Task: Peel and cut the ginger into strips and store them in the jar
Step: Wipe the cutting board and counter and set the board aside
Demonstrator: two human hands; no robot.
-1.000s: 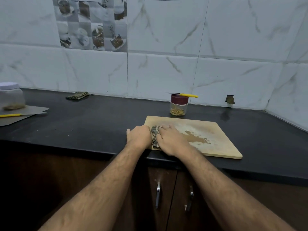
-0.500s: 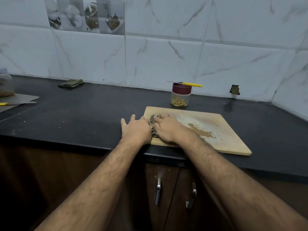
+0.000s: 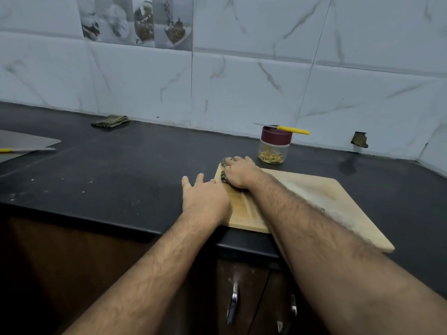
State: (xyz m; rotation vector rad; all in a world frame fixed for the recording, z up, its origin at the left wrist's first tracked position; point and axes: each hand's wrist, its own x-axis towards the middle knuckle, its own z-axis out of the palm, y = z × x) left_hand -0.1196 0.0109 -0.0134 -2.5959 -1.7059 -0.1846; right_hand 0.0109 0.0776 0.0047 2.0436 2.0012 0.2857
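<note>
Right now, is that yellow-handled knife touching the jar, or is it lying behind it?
Touching. The head view shows the knife lying flat across the jar's maroon lid, its yellow handle overhanging to the right and its blade to the left.

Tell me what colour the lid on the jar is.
The jar's lid is dark maroon, seen in the head view.

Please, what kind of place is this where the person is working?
Most likely a home kitchen: a dark countertop runs below a marble-look tiled wall, a wooden cutting board lies on it, and behind it a jar carries a yellow-handled knife.
</note>
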